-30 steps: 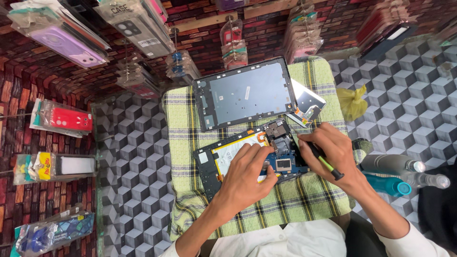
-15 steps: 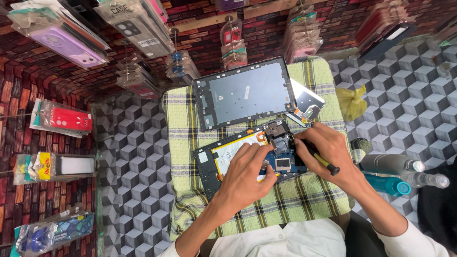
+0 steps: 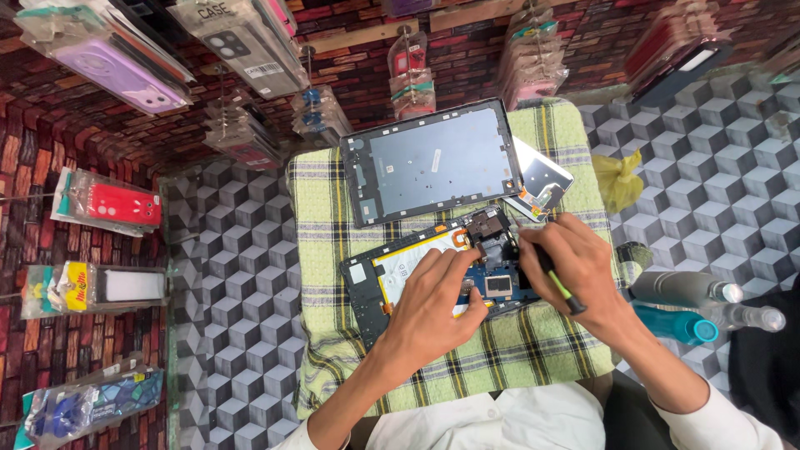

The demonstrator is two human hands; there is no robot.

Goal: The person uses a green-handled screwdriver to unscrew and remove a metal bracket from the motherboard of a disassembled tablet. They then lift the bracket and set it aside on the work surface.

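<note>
Opened tablet (image 3: 433, 279) lay on a green plaid cloth (image 3: 517, 350), near the cloth's centre, its shell acting as a tray: pale battery on the L side, blue circuit board and a dark part toward the R. Left hand (image 3: 433, 304) rested flat-ish on the tablet, fingers only slightly curled, tips pressing near the board; it gripped nothing that I could see. Right hand (image 3: 579, 267) was closed round a screwdriver (image 3: 560, 287) w/ black and green handle, tip hidden at the tablet's R end, so contact w/ the board couldn't be told. Just above, touching or nearly touching the tablet's top edge, lay the grey back cover (image 3: 433, 162), inner face up, w/ a small silvery panel (image 3: 540, 185) at its R corner. Cloth edges left little spare room: both big parts filled most of it, w/ a free strip along the near edge. On the cube-pattern counter to the R were 3 bottles (image 3: 692, 304) lying close to the right wrist, and a yellow bag (image 3: 618, 179) further back. Packaged phone cases (image 3: 117, 204) hung on the L, well apart.
</note>
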